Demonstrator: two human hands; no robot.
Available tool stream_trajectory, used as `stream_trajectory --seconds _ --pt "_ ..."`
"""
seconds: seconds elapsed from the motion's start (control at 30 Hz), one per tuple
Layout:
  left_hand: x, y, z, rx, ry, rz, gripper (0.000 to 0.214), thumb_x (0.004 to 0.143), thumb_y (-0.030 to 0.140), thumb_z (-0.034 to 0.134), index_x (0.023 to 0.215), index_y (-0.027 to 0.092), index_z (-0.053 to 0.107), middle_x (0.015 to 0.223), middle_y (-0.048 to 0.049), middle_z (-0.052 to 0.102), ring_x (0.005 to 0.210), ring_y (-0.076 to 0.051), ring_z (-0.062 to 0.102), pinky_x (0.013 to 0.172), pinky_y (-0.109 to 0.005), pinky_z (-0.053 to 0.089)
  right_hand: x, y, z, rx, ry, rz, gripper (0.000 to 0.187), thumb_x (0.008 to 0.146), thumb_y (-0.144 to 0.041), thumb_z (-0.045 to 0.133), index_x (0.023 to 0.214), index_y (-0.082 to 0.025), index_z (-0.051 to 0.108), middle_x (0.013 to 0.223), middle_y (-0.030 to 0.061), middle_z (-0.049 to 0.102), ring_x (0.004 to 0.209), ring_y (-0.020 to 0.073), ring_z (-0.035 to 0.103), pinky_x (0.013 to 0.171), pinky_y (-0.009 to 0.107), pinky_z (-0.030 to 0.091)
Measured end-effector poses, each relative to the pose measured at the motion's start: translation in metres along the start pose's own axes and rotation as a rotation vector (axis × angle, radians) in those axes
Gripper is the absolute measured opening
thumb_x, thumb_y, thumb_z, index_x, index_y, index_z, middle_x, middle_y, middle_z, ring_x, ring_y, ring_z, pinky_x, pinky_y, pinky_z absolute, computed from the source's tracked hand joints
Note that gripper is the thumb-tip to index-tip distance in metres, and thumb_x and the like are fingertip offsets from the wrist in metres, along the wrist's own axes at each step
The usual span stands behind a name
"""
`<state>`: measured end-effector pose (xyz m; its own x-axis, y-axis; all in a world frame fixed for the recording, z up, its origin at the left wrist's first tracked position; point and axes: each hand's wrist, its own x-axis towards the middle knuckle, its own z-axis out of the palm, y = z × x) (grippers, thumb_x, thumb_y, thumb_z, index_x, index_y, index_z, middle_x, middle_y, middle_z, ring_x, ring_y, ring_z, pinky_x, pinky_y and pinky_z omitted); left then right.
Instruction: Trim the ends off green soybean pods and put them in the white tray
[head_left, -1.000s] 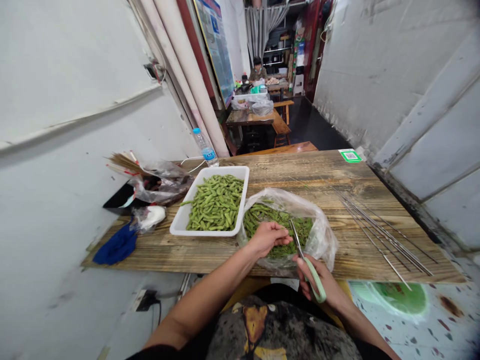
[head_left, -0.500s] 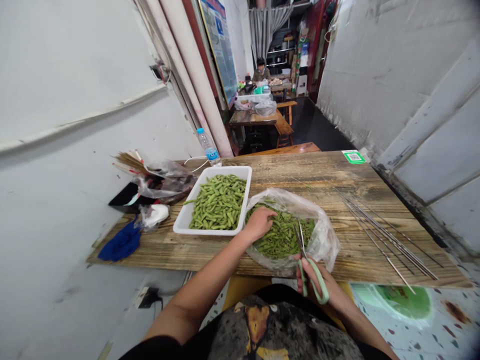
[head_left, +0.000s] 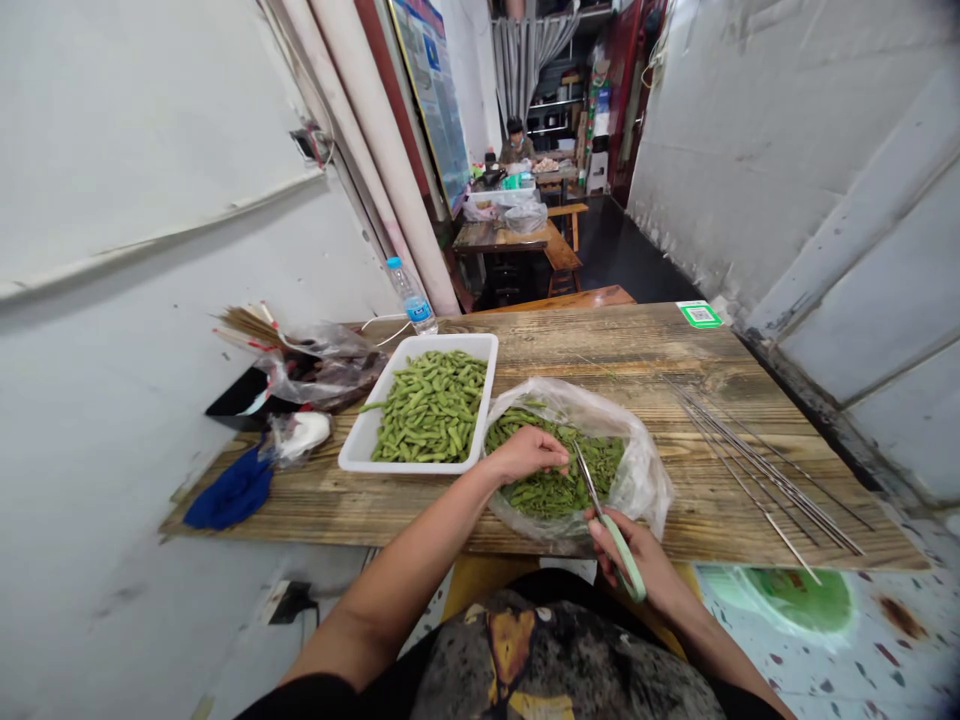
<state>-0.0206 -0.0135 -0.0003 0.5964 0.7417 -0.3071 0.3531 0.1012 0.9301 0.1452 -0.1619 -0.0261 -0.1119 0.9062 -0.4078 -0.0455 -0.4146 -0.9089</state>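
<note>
My right hand grips a pair of scissors with pale green handles. The blades point up and left, almost together, over an open clear plastic bag. Inside the bag lie green edamame pods mixed with small trimmed bits. Above them my left hand has its fingers pinched together close to the scissor tips, on what looks like an edamame pod, mostly hidden by the fingers. Left of the bag stands a white tray heaped with edamame pods.
Several thin metal skewers lie on the wooden table at right. A water bottle, blue cloth, small white bag and black box line the left. A person sits at a far table.
My left hand has moved right, its fingers closing near the scissor tips. The scissors have swung to the left, and their blades and handles have come together.
</note>
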Motion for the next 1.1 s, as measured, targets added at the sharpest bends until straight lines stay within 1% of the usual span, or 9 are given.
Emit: stream_trajectory --seconds 0.1,0.27,0.43,0.5,0.63,0.7,0.83,1.0,1.1 --pt "-0.005 0.004 0.000 -0.018 -0.027 -0.039 0.028 0.063 0.037 0.067 0.070 0.009 0.070 0.064 -0.0051 0.067 0.052 -0.008 0.047 0.053 -0.021 0.038 0.000 -0.003 0.001 -0.035 -0.001 -0.003 0.048 0.070 -0.062 0.061 0.095 -0.021 0.057 0.053 -0.0085 0.041 0.040 0.0083 0.036 0.038 0.021 0.032" --pt "-0.007 0.006 -0.001 -0.014 -0.069 -0.033 0.030 0.063 0.038 0.068 0.071 0.010 0.071 0.063 -0.0048 0.067 0.051 -0.008 0.045 0.053 -0.021 0.035 0.000 -0.005 -0.002 -0.120 -0.018 -0.028 0.048 0.072 -0.060 0.061 0.098 -0.020 0.058 0.047 -0.0084 0.043 0.038 0.0092 0.037 0.038 0.021 0.030" --pt "-0.007 0.004 -0.001 -0.065 -0.101 -0.065 0.029 0.059 0.036 0.073 0.072 0.010 0.069 0.056 0.0004 0.060 0.052 -0.007 0.045 0.051 -0.020 0.033 0.002 -0.001 -0.005 -0.178 0.019 -0.002 0.042 0.072 -0.059 0.061 0.084 -0.019 0.060 0.040 -0.0089 0.040 0.032 0.0079 0.035 0.033 0.020 0.029" --pt "-0.006 0.001 0.000 -0.167 -0.094 -0.103 0.032 0.057 0.036 0.075 0.073 0.010 0.067 0.055 0.0025 0.056 0.050 -0.006 0.044 0.048 -0.019 0.030 0.003 0.001 -0.005 -0.160 0.033 0.000 0.043 0.071 -0.059 0.062 0.086 -0.019 0.059 0.042 -0.0090 0.040 0.032 0.0078 0.035 0.032 0.020 0.029" --pt "-0.004 -0.003 0.002 -0.525 -0.036 -0.156 0.038 0.054 0.036 0.078 0.073 0.011 0.058 0.055 0.0049 0.050 0.047 -0.004 0.044 0.043 -0.016 0.024 0.000 0.001 -0.004 -0.058 0.008 -0.041 0.046 0.074 -0.061 0.059 0.096 -0.020 0.055 0.055 -0.0067 0.046 0.044 0.0102 0.044 0.040 0.022 0.037" --pt "-0.003 -0.004 0.004 -0.616 -0.021 -0.163 0.036 0.055 0.033 0.078 0.072 0.011 0.055 0.057 0.0033 0.052 0.046 -0.004 0.045 0.041 -0.015 0.022 -0.003 -0.002 -0.004 -0.024 -0.019 -0.051 0.043 0.079 -0.060 0.053 0.098 -0.021 0.053 0.061 -0.0051 0.049 0.050 0.0118 0.048 0.046 0.023 0.041" --pt "-0.004 -0.004 0.012 -0.655 0.009 -0.151 0.024 0.061 0.024 0.071 0.072 0.011 0.053 0.062 -0.0032 0.060 0.043 -0.003 0.044 0.038 -0.014 0.017 -0.010 -0.010 -0.002 -0.019 -0.077 -0.041 0.039 0.085 -0.056 0.048 0.102 -0.021 0.050 0.064 -0.0043 0.049 0.055 0.0128 0.049 0.052 0.025 0.042" --pt "-0.007 -0.003 0.024 -0.754 0.090 -0.111 0.022 0.060 0.016 0.067 0.068 0.013 0.046 0.065 -0.0060 0.064 0.042 -0.003 0.044 0.038 -0.013 0.017 -0.011 -0.013 0.002 0.001 -0.069 -0.030 0.041 0.084 -0.057 0.049 0.102 -0.020 0.050 0.065 -0.0046 0.048 0.054 0.0118 0.047 0.049 0.024 0.041" --pt "-0.009 -0.003 0.028 -0.791 0.082 -0.111 0.025 0.058 0.016 0.068 0.066 0.014 0.044 0.066 -0.0066 0.064 0.043 -0.003 0.046 0.038 -0.012 0.017 -0.010 -0.012 0.003 0.030 -0.050 -0.031 0.040 0.084 -0.056 0.049 0.101 -0.020 0.050 0.066 -0.0046 0.049 0.051 0.0104 0.047 0.047 0.023 0.040"
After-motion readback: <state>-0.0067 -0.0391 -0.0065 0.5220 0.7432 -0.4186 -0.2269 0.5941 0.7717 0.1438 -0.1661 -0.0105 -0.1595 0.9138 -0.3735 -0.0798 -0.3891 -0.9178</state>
